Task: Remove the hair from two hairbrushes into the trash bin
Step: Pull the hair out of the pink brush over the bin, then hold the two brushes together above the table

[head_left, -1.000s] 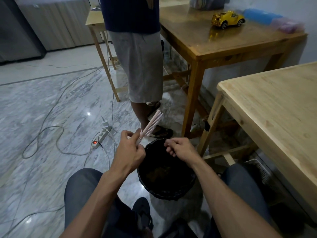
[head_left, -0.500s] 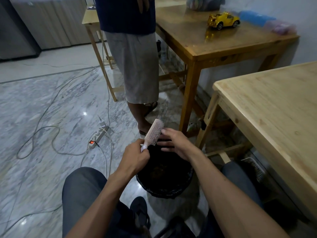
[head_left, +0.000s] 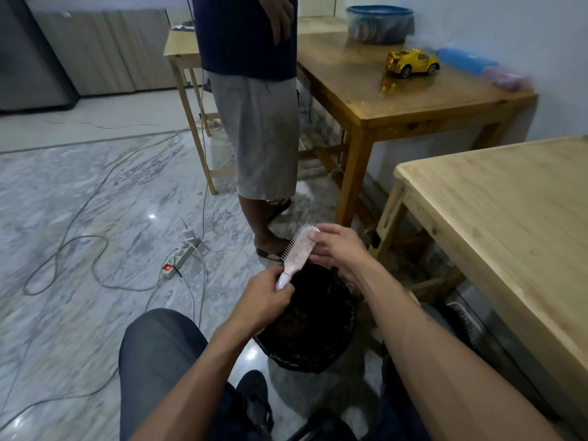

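Note:
A pale pink hairbrush [head_left: 299,249] is held tilted above the black trash bin [head_left: 318,354], which stands on the floor between my knees. My left hand [head_left: 264,300] grips the brush by its handle, bristles turned to the left. My right hand [head_left: 339,249] rests on the head of the brush, thumb at its tip and fingers curled around the back. I see no hair on the bristles at this size. A second hairbrush is not in view.
A person in grey shorts [head_left: 261,138] stands just beyond the bin. A power strip [head_left: 179,257] and cables lie on the marble floor at left. A light wooden table [head_left: 509,224] is at right; a darker table [head_left: 397,90] behind bears a yellow toy car [head_left: 410,63].
My right hand rose from over the bin to the head of the brush. My left hand turned the brush, so its bristles now face left. My view tilted upward.

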A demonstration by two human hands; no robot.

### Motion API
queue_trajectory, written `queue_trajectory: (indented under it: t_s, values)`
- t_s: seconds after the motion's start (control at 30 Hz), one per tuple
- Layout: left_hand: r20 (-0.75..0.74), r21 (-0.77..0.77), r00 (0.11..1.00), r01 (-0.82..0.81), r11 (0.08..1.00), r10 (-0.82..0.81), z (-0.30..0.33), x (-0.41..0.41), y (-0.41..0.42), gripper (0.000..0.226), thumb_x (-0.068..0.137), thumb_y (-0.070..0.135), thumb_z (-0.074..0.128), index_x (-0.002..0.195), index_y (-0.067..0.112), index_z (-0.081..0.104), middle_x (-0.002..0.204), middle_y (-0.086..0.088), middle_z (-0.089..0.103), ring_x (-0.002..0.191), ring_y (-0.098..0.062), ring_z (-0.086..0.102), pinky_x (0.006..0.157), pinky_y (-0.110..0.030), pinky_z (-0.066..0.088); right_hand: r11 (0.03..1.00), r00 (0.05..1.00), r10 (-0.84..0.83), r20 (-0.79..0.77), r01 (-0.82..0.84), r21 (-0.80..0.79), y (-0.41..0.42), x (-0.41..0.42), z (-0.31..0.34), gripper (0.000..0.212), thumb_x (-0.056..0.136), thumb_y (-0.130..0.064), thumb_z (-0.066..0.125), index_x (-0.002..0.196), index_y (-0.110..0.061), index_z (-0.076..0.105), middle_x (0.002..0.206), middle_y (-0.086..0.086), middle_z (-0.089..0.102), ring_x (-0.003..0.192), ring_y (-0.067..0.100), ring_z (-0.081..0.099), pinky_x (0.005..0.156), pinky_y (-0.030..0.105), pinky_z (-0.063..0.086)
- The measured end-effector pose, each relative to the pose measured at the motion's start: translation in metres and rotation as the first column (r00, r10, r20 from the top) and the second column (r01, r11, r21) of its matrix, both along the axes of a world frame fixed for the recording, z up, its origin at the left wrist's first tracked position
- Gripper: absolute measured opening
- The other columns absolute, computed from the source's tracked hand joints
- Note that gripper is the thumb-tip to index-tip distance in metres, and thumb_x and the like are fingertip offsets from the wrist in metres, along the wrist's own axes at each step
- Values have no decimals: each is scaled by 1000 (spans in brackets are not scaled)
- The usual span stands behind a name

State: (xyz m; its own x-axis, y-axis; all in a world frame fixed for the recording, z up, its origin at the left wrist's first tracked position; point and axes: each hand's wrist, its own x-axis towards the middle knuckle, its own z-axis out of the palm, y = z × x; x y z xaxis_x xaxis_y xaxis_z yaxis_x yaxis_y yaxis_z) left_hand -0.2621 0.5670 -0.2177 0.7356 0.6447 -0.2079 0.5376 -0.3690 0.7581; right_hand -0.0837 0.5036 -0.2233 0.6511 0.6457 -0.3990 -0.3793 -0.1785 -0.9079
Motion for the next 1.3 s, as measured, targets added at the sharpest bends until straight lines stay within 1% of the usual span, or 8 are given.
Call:
queue_trajectory:
  t_s: [0.3,0.53,0.7,0.83,1.0,1.13,1.2,1.3]
  values:
    - [98,120,995,13,993,-25,36,8,0,16,86,21,65,102,23,70,80,6,69,72,-18,66,63,-33,49,995,986,-90,140,84,46,-20,16,59,38,93,-7,72,130,-2,61,104,19,77,78,23,76,67,31,65]
    - [239,287,949,135,948,-207,92,47,-27,20,86,20,69,104,18,77,77,-4,68,69,-19,63,57,-33,43,979,939,-195,282,171,108,-77,45,134,24,95,-7,70,118,-3,64,97,14,76,89,26,75,70,29,65]
    - [307,380,865,270,885,-396,137,93,-69,20,89,20,67,103,12,79,76,-5,65,65,-15,59,53,-29,42,939,888,-341,308,309,151,-140,80,180,36,91,-6,75,124,0,62,103,20,73,78,26,71,68,31,64]
    - [267,460,831,335,823,-488,156,142,-113,25,83,23,63,64,8,63,63,-13,56,63,-31,54,54,-42,39,897,831,-441,340,419,141,-203,103,207,29,92,-5,72,120,3,67,102,18,73,74,23,71,64,27,62]
    - [297,451,755,428,783,-584,169,189,-186,27,88,22,64,68,4,66,67,-9,54,62,-27,53,53,-38,36,837,769,-544,336,527,149,-284,117,221,28,93,-3,70,119,-9,62,107,15,73,91,27,72,85,37,62]
    - [293,461,673,523,717,-679,161,222,-242,32,87,22,64,61,9,52,59,-3,43,60,-26,46,53,-36,24,758,697,-639,327,644,107,-348,129,215,29,94,1,68,118,-9,55,105,17,72,78,25,74,67,32,65]
    - [269,453,632,583,674,-727,157,235,-268,23,86,21,65,68,9,57,63,-3,49,64,-26,52,55,-31,25,691,633,-697,338,719,78,-376,139,207,22,93,3,68,111,-3,59,111,27,73,77,27,74,63,33,65]
    - [223,438,566,669,600,-794,151,253,-301,19,82,14,66,67,11,53,65,1,49,75,-31,60,55,-26,22,565,527,-784,329,825,24,-411,157,193,21,90,5,68,107,17,66,110,32,73,85,35,73,77,41,63]
